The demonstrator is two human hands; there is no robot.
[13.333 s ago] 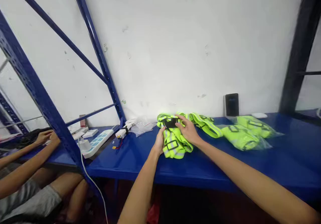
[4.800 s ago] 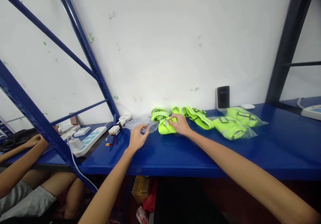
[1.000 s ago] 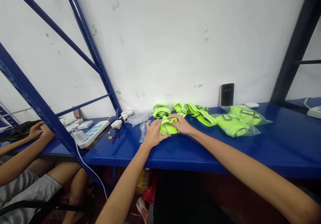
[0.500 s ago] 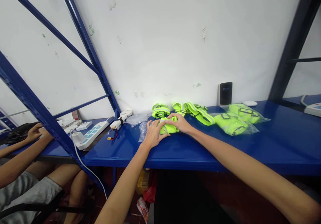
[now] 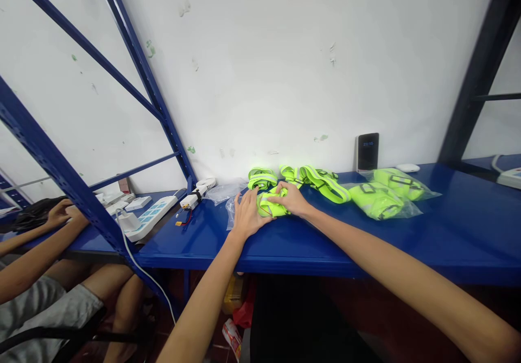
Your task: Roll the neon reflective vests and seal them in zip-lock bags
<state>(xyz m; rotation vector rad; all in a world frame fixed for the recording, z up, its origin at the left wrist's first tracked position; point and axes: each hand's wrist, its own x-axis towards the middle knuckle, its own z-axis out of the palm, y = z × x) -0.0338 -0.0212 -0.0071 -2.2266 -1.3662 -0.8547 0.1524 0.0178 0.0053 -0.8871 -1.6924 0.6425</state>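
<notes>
I see the left forearm slant up from seven o'clock, left hand curved; right forearm from four o'clock, right hand pinching.

The held yellow-green strapping, spread loose earlier, is now a compact bundle.

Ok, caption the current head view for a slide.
Left hand cups and right hand pinches a bundled yellow-green fabric strap at a glossy blue table.

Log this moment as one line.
left hand: against neon bundle; right hand: gripping same bundle; clear plastic: at left hand; bagged bundles: on table, right
</notes>
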